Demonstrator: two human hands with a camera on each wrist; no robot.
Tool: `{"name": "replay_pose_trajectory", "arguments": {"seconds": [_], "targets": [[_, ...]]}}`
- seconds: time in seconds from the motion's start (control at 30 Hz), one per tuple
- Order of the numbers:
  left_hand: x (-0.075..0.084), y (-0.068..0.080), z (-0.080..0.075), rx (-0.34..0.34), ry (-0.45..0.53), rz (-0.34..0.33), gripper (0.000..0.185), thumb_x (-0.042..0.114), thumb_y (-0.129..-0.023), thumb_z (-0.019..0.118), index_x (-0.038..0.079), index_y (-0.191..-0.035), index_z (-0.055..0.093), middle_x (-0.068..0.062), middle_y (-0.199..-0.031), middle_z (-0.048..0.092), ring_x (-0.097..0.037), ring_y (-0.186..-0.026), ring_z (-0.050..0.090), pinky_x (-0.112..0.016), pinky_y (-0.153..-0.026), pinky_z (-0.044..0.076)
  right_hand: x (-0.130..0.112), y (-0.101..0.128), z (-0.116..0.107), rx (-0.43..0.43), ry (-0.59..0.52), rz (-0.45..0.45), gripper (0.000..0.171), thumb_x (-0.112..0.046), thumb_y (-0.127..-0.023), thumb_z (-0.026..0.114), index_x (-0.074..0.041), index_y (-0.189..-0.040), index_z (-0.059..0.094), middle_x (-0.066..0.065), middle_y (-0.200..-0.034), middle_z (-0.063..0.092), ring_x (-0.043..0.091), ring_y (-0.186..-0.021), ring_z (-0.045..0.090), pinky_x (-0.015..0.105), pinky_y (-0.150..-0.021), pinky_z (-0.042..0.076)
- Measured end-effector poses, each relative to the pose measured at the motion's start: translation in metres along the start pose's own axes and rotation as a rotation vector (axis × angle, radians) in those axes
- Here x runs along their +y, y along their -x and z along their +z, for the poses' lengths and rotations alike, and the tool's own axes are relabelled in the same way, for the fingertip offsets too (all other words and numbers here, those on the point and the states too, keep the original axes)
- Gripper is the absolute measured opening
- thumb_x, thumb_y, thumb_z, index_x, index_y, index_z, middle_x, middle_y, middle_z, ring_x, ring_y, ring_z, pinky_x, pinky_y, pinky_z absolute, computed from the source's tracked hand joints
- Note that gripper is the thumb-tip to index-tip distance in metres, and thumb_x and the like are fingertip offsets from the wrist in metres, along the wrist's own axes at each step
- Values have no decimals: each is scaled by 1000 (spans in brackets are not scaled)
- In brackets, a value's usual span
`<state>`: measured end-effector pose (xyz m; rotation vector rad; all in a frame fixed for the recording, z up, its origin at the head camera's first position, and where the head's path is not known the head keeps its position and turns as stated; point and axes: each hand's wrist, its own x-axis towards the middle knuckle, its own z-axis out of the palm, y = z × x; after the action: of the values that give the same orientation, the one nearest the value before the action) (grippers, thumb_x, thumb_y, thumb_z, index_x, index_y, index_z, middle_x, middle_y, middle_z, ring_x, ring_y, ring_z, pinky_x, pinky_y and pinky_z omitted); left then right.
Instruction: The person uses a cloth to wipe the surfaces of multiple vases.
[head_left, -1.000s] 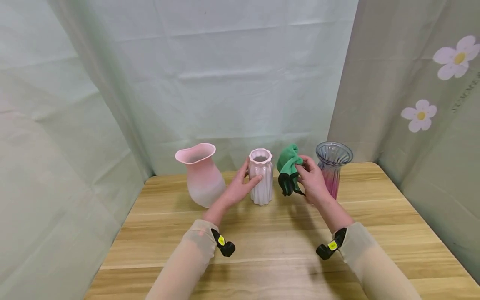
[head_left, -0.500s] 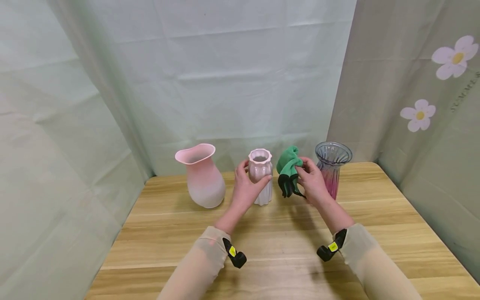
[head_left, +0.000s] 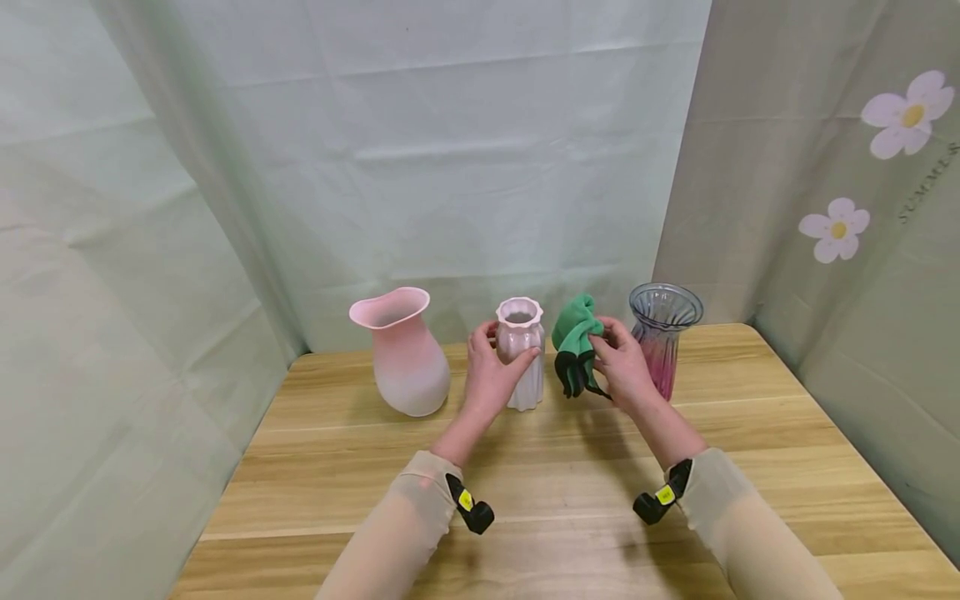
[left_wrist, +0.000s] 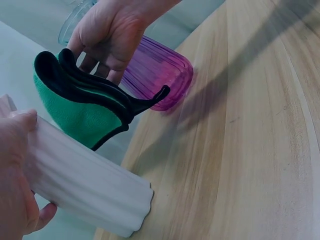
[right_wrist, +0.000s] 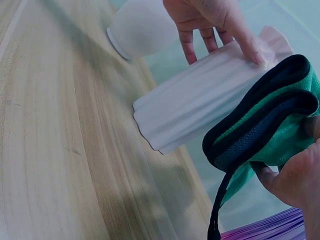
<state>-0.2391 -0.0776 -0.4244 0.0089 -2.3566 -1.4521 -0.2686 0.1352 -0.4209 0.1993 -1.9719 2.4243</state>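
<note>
A small white ribbed vase point(head_left: 521, 350) point(left_wrist: 85, 185) point(right_wrist: 200, 100) stands at the back middle of the wooden table point(head_left: 555, 500). My left hand point(head_left: 491, 375) point(left_wrist: 15, 185) point(right_wrist: 212, 17) grips it, thumb and fingers curled round its upper body. My right hand point(head_left: 622, 362) point(left_wrist: 107, 32) holds a folded green cloth with black edging point(head_left: 576, 342) point(left_wrist: 75, 107) point(right_wrist: 265, 125) in the air, just right of the white vase.
A wide pink vase point(head_left: 401, 350) point(right_wrist: 137, 25) stands left of the white one. Behind my right hand stands a ribbed glass vase, clear above and purple below point(head_left: 663, 333) point(left_wrist: 157, 75). Pale fabric walls close in the table's back and sides.
My left hand has moved from the white vase's left side to wrap round its upper body. The right hand with the cloth has barely shifted.
</note>
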Motion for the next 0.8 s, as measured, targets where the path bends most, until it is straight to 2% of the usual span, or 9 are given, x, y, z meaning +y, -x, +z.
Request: {"name": "replay_pose_trajectory", "arguments": {"seconds": [0.23,0.47,0.73,0.8], "targets": [[0,-3,-7,-68,50,-27,82,41,-87,82,9,-148,38,-10,-143,44,-26,-125,49,-44,-103,48,0,1,-1,-2,2,-8,19,-5,-107,51,-7,-125,54,8,-119,53,14,-101,59,26,-80,56],[-2,-7,-20,-175,112,10,78,33,-91,80,7,-152,39,-14,-149,42,-32,-134,48,-48,-104,49,-1,2,1,1,-18,-11,17,-2,-106,52,-11,-120,56,7,-117,53,14,-99,58,25,-77,56],[-14,-20,-29,-306,111,61,76,32,-98,73,10,-159,34,-14,-159,39,-37,-139,45,-55,-109,43,1,1,0,-3,-17,-19,21,-2,-106,51,0,-127,52,8,-116,52,14,-98,58,25,-78,55],[-17,-23,-31,-355,127,60,76,33,-99,71,14,-161,32,-12,-160,38,-36,-141,43,-54,-109,44,0,1,-1,-4,-8,-20,22,-3,-106,51,0,-128,52,8,-117,52,14,-99,58,25,-78,55]]}}
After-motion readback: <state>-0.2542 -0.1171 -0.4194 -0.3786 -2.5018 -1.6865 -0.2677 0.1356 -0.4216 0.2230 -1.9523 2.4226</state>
